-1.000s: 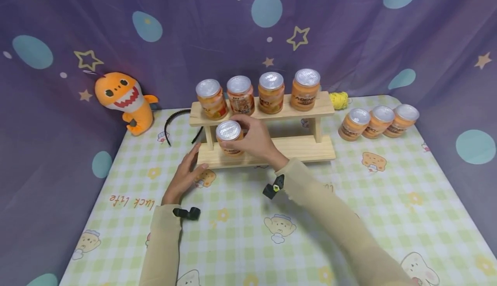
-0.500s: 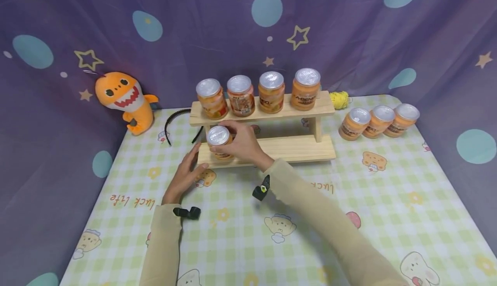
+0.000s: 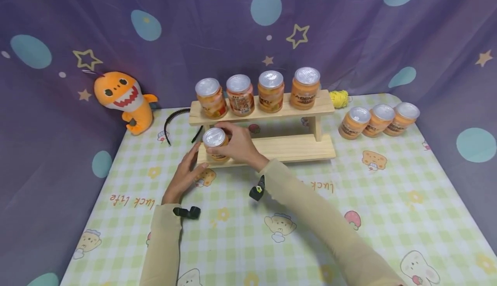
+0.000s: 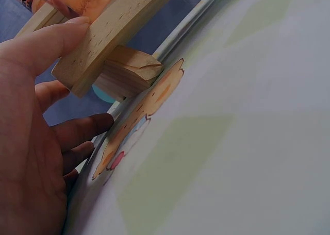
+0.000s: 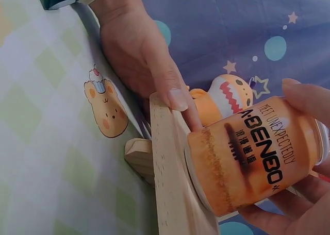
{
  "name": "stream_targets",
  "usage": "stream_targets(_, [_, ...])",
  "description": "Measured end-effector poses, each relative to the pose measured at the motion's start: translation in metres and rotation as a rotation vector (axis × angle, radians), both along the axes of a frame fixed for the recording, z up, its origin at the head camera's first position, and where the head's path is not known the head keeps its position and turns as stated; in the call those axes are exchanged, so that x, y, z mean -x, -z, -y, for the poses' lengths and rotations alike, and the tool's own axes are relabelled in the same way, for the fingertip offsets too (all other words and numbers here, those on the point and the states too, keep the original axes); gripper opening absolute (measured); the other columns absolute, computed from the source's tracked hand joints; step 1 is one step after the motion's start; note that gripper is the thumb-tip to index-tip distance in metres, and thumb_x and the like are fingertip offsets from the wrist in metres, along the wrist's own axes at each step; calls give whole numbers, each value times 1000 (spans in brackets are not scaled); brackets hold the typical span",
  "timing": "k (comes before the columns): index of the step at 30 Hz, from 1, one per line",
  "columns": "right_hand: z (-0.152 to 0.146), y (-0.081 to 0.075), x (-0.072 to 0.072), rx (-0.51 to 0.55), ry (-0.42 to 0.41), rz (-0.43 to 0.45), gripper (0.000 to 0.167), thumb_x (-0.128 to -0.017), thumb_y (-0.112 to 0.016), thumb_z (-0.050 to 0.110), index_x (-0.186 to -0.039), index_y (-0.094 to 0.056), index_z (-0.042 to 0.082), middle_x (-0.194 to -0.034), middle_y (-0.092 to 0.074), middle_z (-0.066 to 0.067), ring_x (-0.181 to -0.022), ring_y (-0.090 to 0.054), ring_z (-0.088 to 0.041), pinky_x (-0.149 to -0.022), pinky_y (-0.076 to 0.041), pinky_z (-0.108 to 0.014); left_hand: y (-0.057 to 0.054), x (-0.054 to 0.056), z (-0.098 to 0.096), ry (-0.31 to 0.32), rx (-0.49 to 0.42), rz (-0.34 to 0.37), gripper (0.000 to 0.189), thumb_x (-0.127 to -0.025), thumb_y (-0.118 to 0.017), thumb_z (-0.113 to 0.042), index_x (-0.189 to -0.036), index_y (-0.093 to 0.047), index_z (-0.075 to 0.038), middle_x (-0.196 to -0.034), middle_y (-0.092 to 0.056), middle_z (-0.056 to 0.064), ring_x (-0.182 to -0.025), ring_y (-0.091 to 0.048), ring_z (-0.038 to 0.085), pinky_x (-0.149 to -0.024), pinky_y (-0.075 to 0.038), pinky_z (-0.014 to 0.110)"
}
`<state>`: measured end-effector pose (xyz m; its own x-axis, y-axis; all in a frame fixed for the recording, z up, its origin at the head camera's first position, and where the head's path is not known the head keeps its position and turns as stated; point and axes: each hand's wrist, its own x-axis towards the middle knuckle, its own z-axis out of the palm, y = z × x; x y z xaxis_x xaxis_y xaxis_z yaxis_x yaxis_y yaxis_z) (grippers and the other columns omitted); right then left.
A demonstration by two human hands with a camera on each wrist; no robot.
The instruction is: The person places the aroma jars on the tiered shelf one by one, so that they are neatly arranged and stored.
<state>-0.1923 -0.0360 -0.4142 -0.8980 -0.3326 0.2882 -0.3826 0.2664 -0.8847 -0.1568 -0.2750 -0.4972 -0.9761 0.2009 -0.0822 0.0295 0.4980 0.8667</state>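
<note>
My right hand (image 3: 240, 145) holds an orange jar (image 3: 215, 150) with a silver lid, thumb and fingers round its side. The jar is upright at the left end of the lower board of a wooden two-tier rack (image 3: 295, 149). Its base meets the board in the right wrist view, where dark "A-BENBO" lettering (image 5: 262, 150) shows. My left hand (image 3: 184, 177) rests against the rack's left end. In the left wrist view, its thumb (image 4: 64, 39) touches the lower board's edge and the other fingers extend loosely beside it. Several similar jars (image 3: 270, 94) stand along the upper board.
To the right of the rack, three more jars (image 3: 354, 124) stand in a row on the checked tablecloth (image 3: 233, 251). Behind the rack are a yellow yarn bundle (image 3: 339, 99) and a black headband (image 3: 168, 124). An orange shark plush (image 3: 126, 100) leans at the back left.
My right hand has carried the jar leftward along the lower board, to its left end and down onto it. The left hand has stayed at the rack's end.
</note>
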Motion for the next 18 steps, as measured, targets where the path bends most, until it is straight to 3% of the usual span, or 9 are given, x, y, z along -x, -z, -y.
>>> stream_targets(18, [-18,-13,-4,-136,-77,17,77,-75,-89,36,-140,-55,12,-135,-65,-6,-123,-63,-22,-104,-51,-41,0,-1,1,-3,-4,-22,79,-98,-64,-26,-162,-18,-26,-166,-24,17,-150,-29,41,-122,-14,64])
